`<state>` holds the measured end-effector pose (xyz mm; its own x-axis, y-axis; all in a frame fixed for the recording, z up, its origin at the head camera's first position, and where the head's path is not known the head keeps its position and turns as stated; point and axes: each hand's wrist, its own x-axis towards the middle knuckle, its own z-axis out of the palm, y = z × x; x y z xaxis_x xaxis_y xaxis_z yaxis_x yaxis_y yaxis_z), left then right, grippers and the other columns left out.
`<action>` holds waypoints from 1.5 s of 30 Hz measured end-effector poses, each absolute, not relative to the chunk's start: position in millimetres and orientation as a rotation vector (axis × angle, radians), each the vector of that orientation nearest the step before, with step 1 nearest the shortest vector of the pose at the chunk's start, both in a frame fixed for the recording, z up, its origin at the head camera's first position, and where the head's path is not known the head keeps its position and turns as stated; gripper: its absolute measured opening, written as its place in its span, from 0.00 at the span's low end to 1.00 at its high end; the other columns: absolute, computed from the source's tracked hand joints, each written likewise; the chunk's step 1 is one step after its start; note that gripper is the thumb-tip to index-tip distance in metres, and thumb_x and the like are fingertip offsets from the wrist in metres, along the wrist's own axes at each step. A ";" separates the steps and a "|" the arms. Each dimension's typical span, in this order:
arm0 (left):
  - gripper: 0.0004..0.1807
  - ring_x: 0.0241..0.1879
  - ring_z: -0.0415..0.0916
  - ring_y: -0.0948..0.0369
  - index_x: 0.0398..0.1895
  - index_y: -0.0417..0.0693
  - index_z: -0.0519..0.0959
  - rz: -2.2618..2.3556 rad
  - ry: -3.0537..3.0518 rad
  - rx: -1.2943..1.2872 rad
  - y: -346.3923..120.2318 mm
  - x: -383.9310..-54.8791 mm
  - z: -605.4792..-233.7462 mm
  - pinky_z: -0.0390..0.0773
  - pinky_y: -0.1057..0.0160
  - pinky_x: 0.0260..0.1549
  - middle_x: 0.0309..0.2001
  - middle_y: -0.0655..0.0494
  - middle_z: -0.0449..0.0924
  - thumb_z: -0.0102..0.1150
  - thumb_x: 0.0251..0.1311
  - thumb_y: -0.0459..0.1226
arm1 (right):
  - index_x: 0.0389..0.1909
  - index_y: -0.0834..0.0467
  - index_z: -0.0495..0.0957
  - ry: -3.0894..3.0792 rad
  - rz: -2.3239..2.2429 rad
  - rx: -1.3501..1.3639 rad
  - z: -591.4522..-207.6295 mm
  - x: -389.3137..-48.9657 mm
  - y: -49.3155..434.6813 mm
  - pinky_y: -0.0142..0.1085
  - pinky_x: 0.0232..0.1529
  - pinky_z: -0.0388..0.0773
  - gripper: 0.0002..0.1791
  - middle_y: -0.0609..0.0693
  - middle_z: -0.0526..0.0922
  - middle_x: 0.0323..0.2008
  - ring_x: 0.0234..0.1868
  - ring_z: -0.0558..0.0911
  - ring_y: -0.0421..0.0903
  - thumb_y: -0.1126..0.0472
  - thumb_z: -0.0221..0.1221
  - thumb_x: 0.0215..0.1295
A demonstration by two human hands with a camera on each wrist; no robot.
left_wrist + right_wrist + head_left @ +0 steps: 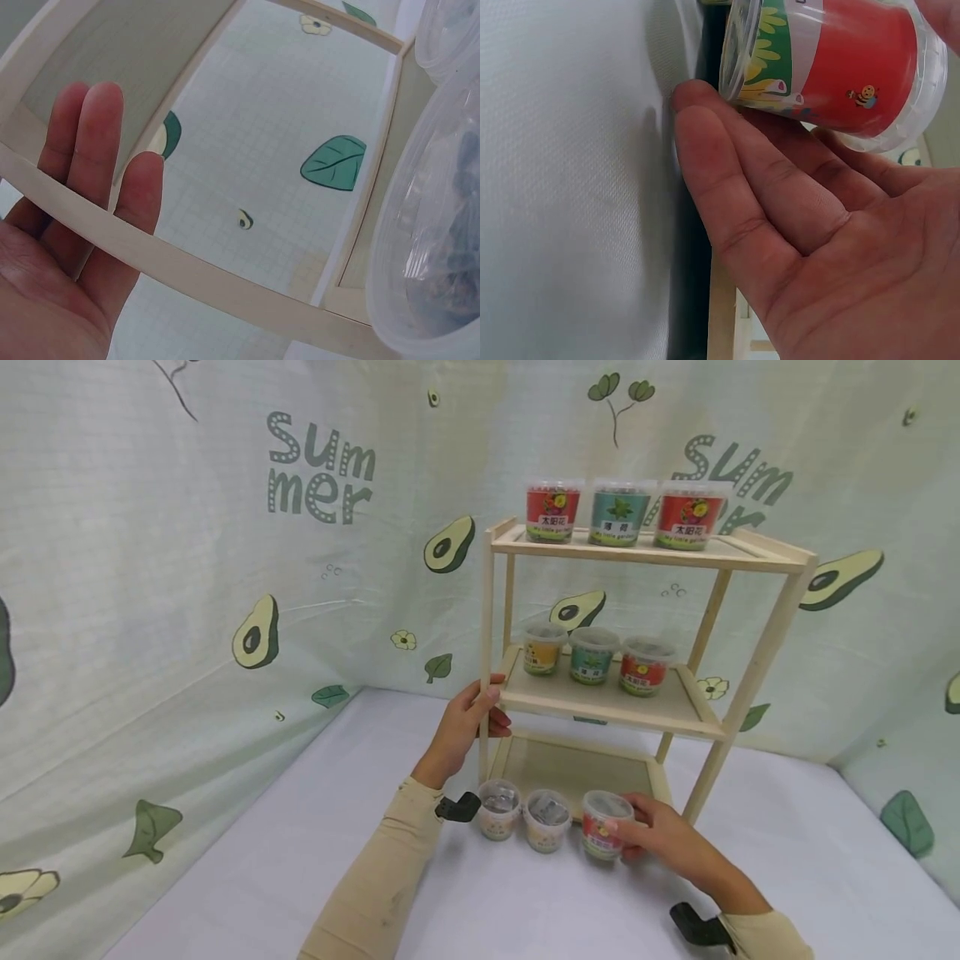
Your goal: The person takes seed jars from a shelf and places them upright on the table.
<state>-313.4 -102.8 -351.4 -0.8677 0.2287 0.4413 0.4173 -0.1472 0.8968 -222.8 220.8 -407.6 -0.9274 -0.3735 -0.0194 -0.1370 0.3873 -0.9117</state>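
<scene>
My left hand (457, 731) grips the left front post (485, 610) of a wooden three-tier shelf (611, 717). In the left wrist view its fingers (101, 142) pass behind the post. My right hand (667, 839) holds a clear-lidded plastic plant cup with a red label (601, 835) between thumb and fingers, at the front of the bottom tier. Seen from the right wrist, that red cup (862, 67) lies above the fingers (712, 161), close to the white surface. Two pale-labelled cups (498, 810) (547, 822) stand left of it.
On the top tier stand two red cups (552, 512) (688, 517) and a teal cup (618, 516). The middle tier bears a yellow cup (542, 652), a teal cup (591, 658) and a red cup (645, 670). Avocado-print cloth (337, 577) hangs behind the white table (300, 827).
</scene>
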 end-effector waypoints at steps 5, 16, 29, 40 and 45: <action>0.24 0.29 0.82 0.52 0.67 0.49 0.73 -2.158 -1.964 -0.747 -103.2 -313.1 -351.6 0.85 0.51 0.40 0.32 0.39 0.79 0.51 0.75 0.50 | 0.66 0.77 0.61 2.408 -1.573 -0.443 -407.8 -222.3 220.9 0.45 0.38 0.84 0.35 0.61 0.81 0.50 0.39 0.84 0.51 0.55 0.60 0.71; 0.25 0.29 0.82 0.53 0.67 0.50 0.73 -2.162 -1.955 -0.745 -103.4 -315.0 -353.3 0.85 0.52 0.39 0.31 0.42 0.80 0.52 0.74 0.52 | 0.68 0.77 0.56 2.385 -1.583 -0.458 -412.1 -223.2 218.7 0.46 0.38 0.84 0.38 0.65 0.80 0.53 0.41 0.85 0.52 0.56 0.60 0.71; 0.24 0.28 0.82 0.53 0.67 0.51 0.73 -2.175 -1.963 -0.736 -103.8 -315.1 -352.4 0.85 0.51 0.40 0.31 0.42 0.79 0.52 0.74 0.51 | 0.70 0.75 0.52 2.353 -1.567 -0.491 -411.8 -223.0 218.6 0.50 0.32 0.84 0.40 0.66 0.79 0.53 0.35 0.86 0.59 0.57 0.61 0.70; 0.25 0.28 0.82 0.53 0.68 0.50 0.73 -2.180 -1.957 -0.743 -103.8 -314.4 -350.6 0.85 0.52 0.39 0.30 0.43 0.79 0.52 0.74 0.52 | 0.70 0.73 0.56 2.338 -1.594 -0.537 -411.7 -221.4 215.8 0.49 0.33 0.84 0.39 0.65 0.77 0.53 0.36 0.86 0.59 0.60 0.65 0.67; 0.26 0.28 0.82 0.53 0.67 0.50 0.73 -2.186 -1.954 -0.735 -103.3 -313.6 -351.0 0.85 0.51 0.40 0.30 0.42 0.79 0.53 0.73 0.53 | 0.70 0.71 0.57 2.365 -1.559 -0.513 -411.2 -220.2 216.7 0.49 0.32 0.84 0.39 0.62 0.78 0.50 0.35 0.86 0.58 0.58 0.65 0.67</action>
